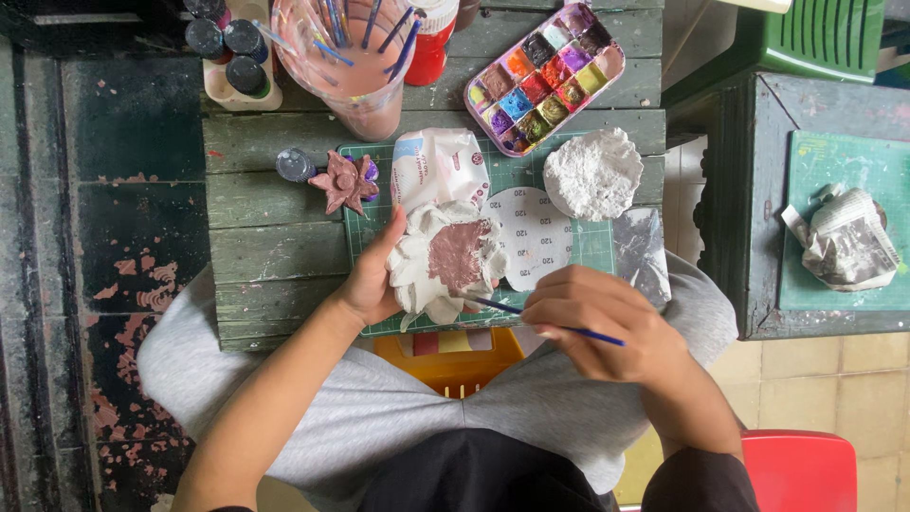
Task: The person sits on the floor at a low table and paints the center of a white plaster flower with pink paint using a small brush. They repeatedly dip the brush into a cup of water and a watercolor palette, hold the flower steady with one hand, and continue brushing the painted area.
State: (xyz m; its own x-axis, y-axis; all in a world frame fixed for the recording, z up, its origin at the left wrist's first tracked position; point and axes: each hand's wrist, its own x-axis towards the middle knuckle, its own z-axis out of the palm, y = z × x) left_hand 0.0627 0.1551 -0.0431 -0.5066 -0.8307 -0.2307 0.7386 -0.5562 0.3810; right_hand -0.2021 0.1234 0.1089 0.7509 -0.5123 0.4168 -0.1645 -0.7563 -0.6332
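Note:
My left hand (372,277) holds a white flower-shaped clay piece (445,261) whose centre is painted reddish brown, over the green cutting mat (592,242). My right hand (597,318) grips a thin blue paintbrush (531,313), its tip touching the lower edge of the painted patch. A finished brown clay flower (346,182) lies to the left of the mat. A paint palette (547,76) with many coloured wells sits at the back right.
A cup of pinkish water with several brushes (355,57), small paint bottles (232,47) and a red-capped jar stand at the back. A white rough clay bowl (592,173) and a white bag (438,166) rest on the mat. A dark side table (815,190) stands right.

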